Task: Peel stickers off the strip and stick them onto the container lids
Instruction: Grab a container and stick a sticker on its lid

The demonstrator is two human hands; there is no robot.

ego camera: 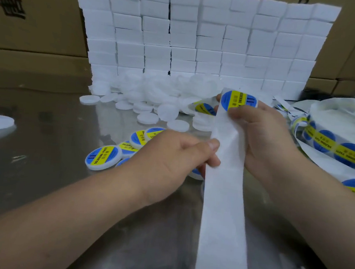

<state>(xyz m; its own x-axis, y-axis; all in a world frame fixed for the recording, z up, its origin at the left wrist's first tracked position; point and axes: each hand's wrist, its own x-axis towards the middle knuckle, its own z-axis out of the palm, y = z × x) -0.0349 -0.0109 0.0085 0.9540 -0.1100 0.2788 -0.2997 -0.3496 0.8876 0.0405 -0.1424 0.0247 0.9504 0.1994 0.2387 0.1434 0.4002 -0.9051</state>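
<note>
The round blue-and-yellow sticker (pixel 238 101) sits at the top of the white paper backing strip (pixel 224 180), bent over the fold where I hold it up above the table. My right hand (pixel 263 137) is clamped on the strip, thumb on the front just under the sticker and fingers curled behind. My left hand (pixel 177 155) pinches the strip's left edge lower down, between thumb and fingers, and the bare length of strip hangs from there toward me. I judge this to be the peeling step: the sticker is presented at the fold but not yet lifted off. Next I will need to free one hand, catch the sticker's edge, and carry it to a lid without creasing it. The labelled lids (pixel 102 157) lie just beyond my left hand on the shiny metal table (pixel 51 188), and the plain white round lids (pixel 149 102) are heaped farther back. The roll of stickers (pixel 331 144) lies to my right. Behind it all stands a wall of white foam blocks (pixel 201 40), flanked by brown cardboard boxes (pixel 33 17).
</note>
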